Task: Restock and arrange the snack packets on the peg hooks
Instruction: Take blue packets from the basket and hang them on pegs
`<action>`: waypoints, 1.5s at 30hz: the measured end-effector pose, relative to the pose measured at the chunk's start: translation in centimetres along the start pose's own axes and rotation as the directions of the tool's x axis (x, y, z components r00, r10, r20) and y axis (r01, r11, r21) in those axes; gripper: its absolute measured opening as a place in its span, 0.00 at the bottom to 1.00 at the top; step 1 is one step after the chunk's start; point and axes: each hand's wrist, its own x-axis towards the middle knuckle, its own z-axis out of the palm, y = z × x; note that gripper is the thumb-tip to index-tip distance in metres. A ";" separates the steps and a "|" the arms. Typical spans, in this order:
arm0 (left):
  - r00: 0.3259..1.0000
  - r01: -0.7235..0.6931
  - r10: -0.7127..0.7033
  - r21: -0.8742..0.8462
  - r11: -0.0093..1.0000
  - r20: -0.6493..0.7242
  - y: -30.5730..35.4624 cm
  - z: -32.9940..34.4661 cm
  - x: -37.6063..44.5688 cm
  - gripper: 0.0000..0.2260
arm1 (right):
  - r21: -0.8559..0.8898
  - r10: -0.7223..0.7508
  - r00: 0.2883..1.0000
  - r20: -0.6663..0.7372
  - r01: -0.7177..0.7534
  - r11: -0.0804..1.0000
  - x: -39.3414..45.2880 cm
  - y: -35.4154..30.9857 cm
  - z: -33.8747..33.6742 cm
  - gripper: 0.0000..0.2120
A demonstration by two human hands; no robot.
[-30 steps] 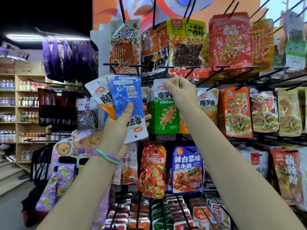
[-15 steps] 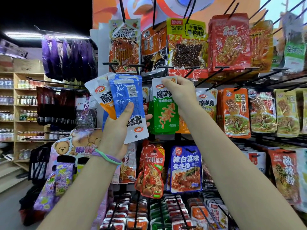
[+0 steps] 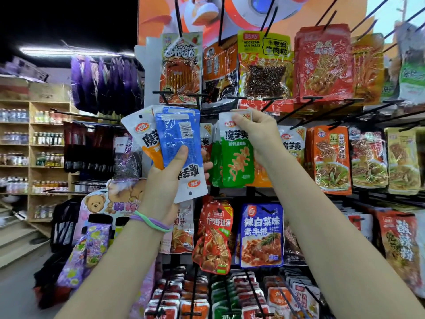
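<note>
left hand (image 3: pixel 164 180) still grips blue packet (image 3: pixel 178 143), fan unchanged | right hand (image 3: pixel 257 132) keeps pinching green packet (image 3: pixel 236 155) top at hook | little moved

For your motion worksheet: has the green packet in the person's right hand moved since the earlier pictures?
No. The green packet, pinched at its top by the right hand, stays level with the neighbouring orange packet on its hook.

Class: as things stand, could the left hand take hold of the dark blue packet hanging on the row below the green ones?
Probably not yet. The left hand is full, gripping a fan of blue packets. The dark blue packet hangs unobstructed on the lower row, so the path looks free, but no fingers are spare.
</note>
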 end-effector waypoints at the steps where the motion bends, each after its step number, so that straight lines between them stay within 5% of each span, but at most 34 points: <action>1: 1.000 -0.001 0.001 0.004 1.000 0.005 0.1 0.1 0.0 0.07 | 0.004 -0.010 1.000 0.005 0.010 1.000 -0.2 0.0 0.0 0.02; 14: 1.000 0.020 -0.020 0.013 1.000 0.016 -0.1 0.2 0.0 0.09 | -0.065 -0.054 0.997 -0.058 0.050 0.997 -0.4 -0.5 0.7 0.06; 20: 1.000 0.005 -0.005 0.020 1.000 0.012 -0.2 0.0 0.1 0.09 | -0.103 -0.082 0.996 -0.035 0.078 0.992 -0.2 -0.1 0.0 0.19; 36: 1.000 -0.002 0.002 0.008 1.000 0.021 -0.3 -0.2 -0.1 0.07 | -0.063 0.012 0.998 -0.066 -0.016 0.998 -1.1 -1.2 0.9 0.16; 41: 0.999 0.015 -0.015 -0.014 1.000 0.041 -0.2 0.2 -0.3 0.12 | -0.319 -0.127 0.988 -0.094 0.091 0.944 -0.7 -0.8 0.9 0.14; 45: 0.999 0.010 -0.010 -0.018 1.000 0.032 -0.4 0.4 -0.3 0.08 | -0.482 -0.267 0.963 -0.045 0.213 0.850 -2.4 0.9 -0.1 0.30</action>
